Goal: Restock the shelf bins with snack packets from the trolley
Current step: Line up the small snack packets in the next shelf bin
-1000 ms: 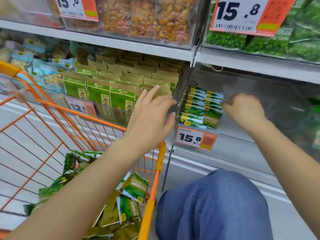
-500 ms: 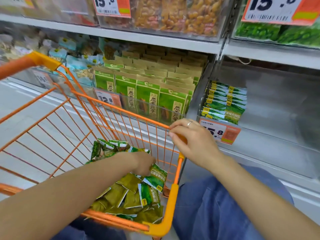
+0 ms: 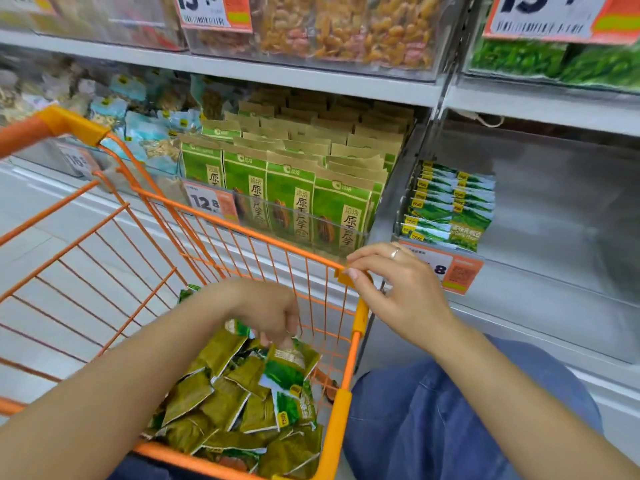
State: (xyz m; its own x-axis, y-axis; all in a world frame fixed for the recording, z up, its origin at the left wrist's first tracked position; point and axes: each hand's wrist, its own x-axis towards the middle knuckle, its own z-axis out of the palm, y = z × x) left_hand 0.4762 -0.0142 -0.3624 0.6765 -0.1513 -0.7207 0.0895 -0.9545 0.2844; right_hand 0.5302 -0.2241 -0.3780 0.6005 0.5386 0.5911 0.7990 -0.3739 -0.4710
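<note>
Fingers (image 3: 284, 336) of left hand (image 3: 266, 310) now pinched one packet (image 3: 292, 379), lifted from heap; right hand (image 3: 398, 289) still gripped trolley (image 3: 360, 317) corner.

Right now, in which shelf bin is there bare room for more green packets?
The right bin is bare right of its small packet stack. The neighbouring bin of green-and-tan bags is crowded, like the upper bins.

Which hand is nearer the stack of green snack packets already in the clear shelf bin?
Right. The right hand grips the orange trolley's rim just below-left of the stacked green packets. The left hand is lower, down inside the trolley, holding a loose green packet.
</note>
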